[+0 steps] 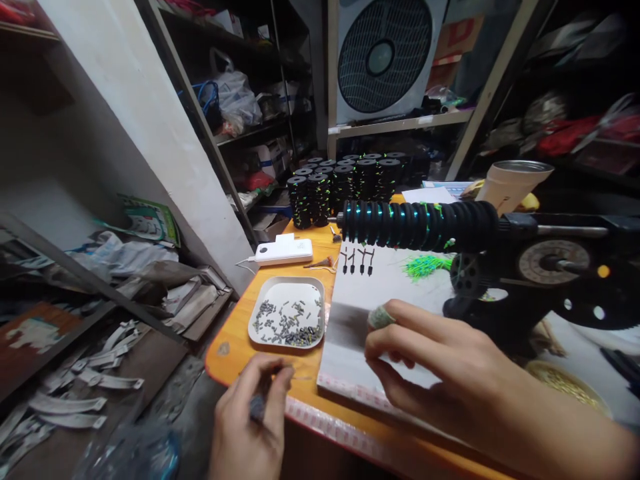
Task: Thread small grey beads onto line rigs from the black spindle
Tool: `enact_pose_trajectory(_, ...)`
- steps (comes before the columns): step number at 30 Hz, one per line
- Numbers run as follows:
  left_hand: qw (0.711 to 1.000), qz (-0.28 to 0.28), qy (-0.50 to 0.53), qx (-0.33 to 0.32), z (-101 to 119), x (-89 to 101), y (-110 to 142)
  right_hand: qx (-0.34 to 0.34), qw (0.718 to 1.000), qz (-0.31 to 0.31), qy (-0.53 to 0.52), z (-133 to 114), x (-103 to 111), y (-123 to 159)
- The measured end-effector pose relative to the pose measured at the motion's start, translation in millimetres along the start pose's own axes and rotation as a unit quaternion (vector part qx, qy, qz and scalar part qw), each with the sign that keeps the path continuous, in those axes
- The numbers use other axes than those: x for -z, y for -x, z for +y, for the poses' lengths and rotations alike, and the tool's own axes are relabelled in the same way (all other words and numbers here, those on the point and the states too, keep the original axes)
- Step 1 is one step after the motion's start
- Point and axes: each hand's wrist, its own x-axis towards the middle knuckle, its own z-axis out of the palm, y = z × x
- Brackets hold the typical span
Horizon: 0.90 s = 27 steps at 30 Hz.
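Observation:
My left hand is at the table's front edge, just below a white tray of small dark tube-like pieces. Its thumb and forefinger are closed together; whatever they hold is too small to make out. Over the white sheet, my right hand has thumb and fingers pinched together, their contents hidden. A grey-green wrap covers one of its fingertips. Beyond it, a ridged black roll with blue-green strands lies horizontally on a dark machine. Several small black pronged pieces lie in a row on the sheet.
Green strands lie by the machine. A white device with a cable sits behind the tray. Several upright black rolls stand at the back, before a box fan. A beige cup and a bowl of small golden pieces are at right.

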Motion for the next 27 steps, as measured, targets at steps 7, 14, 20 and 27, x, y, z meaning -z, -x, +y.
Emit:
enact_pose_trajectory(7, 0.979, -0.193, -0.070, -0.011, -14.0, -1.8, -23.0, -0.049, 0.996, -0.040, -0.070, -8.2, 1.6, -2.2)
enact_pose_trajectory(14, 0.983, -0.185, 0.004, 0.000, -1.4, -16.8, -74.2, -0.053, 0.995, -0.017, -0.086, 1.2, -1.7, -5.0)
enact_pose_trajectory(20, 0.926, -0.266, 0.229, 0.141, 21.1, -29.8, -48.1, -0.070, 0.991, 0.040, -0.104, 6.9, -8.8, -1.9)
enact_pose_trajectory(27, 0.871, -0.283, 0.350, 0.195, 25.7, -50.6, -12.5, -0.120, 0.976, 0.086, -0.160, 7.6, -6.5, -1.8)
